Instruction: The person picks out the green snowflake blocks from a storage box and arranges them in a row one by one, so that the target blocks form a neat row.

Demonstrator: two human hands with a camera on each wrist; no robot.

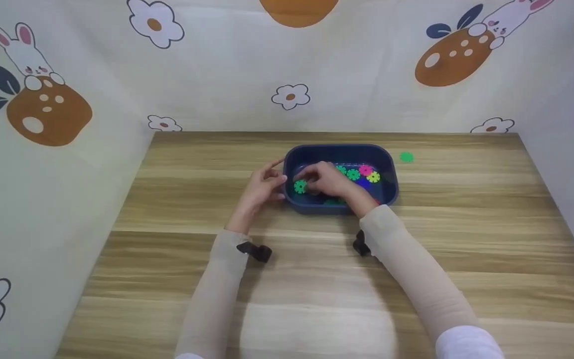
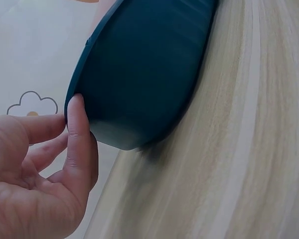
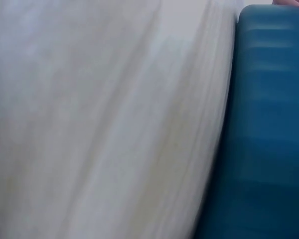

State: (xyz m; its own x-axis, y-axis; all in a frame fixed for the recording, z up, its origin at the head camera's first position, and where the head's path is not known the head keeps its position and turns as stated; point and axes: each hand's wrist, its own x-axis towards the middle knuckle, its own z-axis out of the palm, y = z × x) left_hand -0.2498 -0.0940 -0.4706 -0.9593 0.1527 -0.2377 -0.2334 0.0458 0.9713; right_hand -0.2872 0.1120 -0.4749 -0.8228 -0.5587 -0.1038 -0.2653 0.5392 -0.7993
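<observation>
A dark blue rectangular box (image 1: pixel 339 209) stands near the back of the wooden table, holding several small notched plastic discs. My left hand (image 1: pixel 260 189) is at its left end, thumb at the rim and fingers against the outer wall; the left wrist view shows the left hand (image 2: pixel 50 169) gripping this edge of the box (image 2: pixel 144 64). Inside the box, my right hand (image 1: pixel 328 179) reaches down at the left, fingers bent beside a green disc (image 1: pixel 300 187). Whether they pinch it is unclear. Pink (image 1: pixel 365 170) and yellow discs (image 1: pixel 373 177) lie at the right.
A loose green disc (image 1: pixel 406 157) lies on the wooden table (image 1: pixel 466 209), just right of the box. Patterned fabric (image 1: pixel 227 75) closes off the back and sides. Each forearm carries a black wrist mount (image 1: pixel 259 253). Only the box's outer side (image 3: pixel 269 124) fills the right wrist view's right part.
</observation>
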